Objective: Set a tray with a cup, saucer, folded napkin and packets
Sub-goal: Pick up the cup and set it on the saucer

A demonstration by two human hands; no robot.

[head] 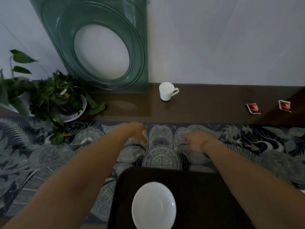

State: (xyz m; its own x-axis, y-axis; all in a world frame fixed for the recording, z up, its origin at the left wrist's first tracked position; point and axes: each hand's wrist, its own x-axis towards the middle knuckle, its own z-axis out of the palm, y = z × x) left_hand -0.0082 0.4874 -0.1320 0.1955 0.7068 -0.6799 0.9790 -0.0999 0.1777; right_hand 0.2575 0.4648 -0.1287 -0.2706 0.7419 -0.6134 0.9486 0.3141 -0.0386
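A dark tray (198, 192) lies at the near edge, and a white saucer (153, 205) rests on its left part. A white cup (166, 91) stands upright on the brown tabletop at the back, its handle to the right. Two red packets lie far right: one packet (253, 108) and a second packet (284, 105). My left hand (137, 132) and my right hand (197, 140) hover blurred over the patterned cloth beyond the tray, fingers loosely spread, with nothing visible in either. I see no napkin.
A potted plant (54, 98) in a white bowl sits at the left. A green glass panel (99, 43) with a round opening leans against the wall behind. A blue-grey patterned cloth (41, 156) covers the near table.
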